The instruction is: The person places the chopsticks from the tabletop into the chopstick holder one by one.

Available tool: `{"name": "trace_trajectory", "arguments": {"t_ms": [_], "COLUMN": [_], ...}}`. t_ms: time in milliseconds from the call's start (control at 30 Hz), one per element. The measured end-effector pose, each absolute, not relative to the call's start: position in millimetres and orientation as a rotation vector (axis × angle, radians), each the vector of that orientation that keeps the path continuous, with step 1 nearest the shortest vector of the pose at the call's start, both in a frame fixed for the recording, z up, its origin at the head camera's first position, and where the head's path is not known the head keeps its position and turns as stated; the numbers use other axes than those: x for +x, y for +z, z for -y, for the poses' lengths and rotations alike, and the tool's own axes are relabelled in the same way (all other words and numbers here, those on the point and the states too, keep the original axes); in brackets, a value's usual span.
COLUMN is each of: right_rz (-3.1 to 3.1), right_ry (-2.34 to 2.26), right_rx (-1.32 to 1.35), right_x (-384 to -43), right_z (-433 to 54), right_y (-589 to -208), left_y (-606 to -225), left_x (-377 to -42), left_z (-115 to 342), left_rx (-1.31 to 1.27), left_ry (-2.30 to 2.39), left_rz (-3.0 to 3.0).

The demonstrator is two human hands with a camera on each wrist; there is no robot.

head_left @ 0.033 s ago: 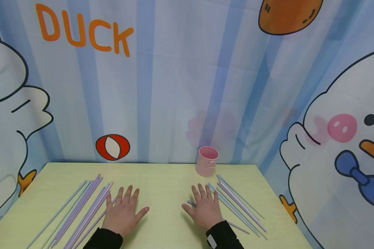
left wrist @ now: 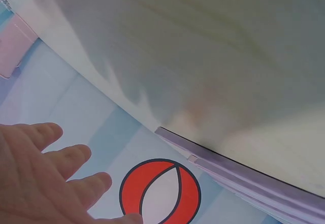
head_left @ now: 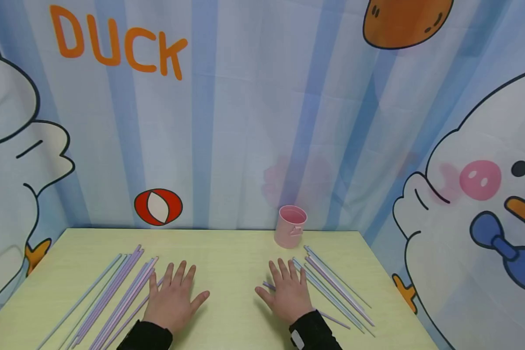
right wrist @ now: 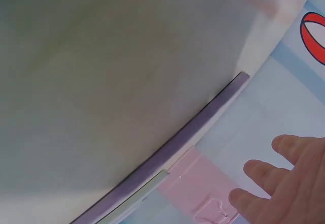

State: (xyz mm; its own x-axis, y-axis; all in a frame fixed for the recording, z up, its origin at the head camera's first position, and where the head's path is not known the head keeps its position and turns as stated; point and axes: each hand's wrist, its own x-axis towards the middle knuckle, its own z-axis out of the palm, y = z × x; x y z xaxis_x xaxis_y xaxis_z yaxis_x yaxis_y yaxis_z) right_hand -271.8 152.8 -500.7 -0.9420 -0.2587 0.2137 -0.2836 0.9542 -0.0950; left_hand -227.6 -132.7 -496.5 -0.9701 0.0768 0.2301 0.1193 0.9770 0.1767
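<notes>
Left hand (head_left: 170,299), bare, palm down, fingers spread, thumb pointing inward, holding nothing; right hand (head_left: 288,294), likewise bare and palm down, fingers fanned, thumb toward the left hand, holding nothing.

Single slender purple stick, straight, seemingly plastic (head_left: 134,311): nearest item to the left hand; its far end lies just beside the little finger, its long axis runs back and outward to the left; contact cannot be told; row of thin lilac-pink sticks (head_left: 125,301), same apparent material, just outside it, near-parallel; bundle of thin violet sticks (head_left: 108,291), farther out to the left of that hand, same slant.

Lone thin purple stick, straight, seemingly plastic (head_left: 332,319): crosses beneath or behind the right hand, one end showing beyond the thumb, the other past the wrist to the right; the right hand is by far the nearer; touching or apart, cannot be told; pale blue-green slender sticks (head_left: 332,297), just right of its fingers, long axes running back and outward to the right; thin pale pink sticks (head_left: 341,291), one place farther out, near-parallel.

Small pink cylindrical cup with handle, material uncertain (head_left: 288,231): upright, ahead of the right fingertips, apart from them; pale yellow table (head_left: 227,282), below both hands.
</notes>
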Motion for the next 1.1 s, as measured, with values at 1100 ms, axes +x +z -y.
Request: {"name": "trace_trajectory", "arguments": {"t_ms": [1100], "right_rz": [2.649], "right_ry": [0.649], "right_rx": [0.253], "right_x": [-391], "right_z": [-197], "right_y": [-445], "left_y": [-489], "left_x": [-221], "left_z": [150], "left_rx": [-0.149], "left_ry": [-0.288], "left_rz": [2.902]}}
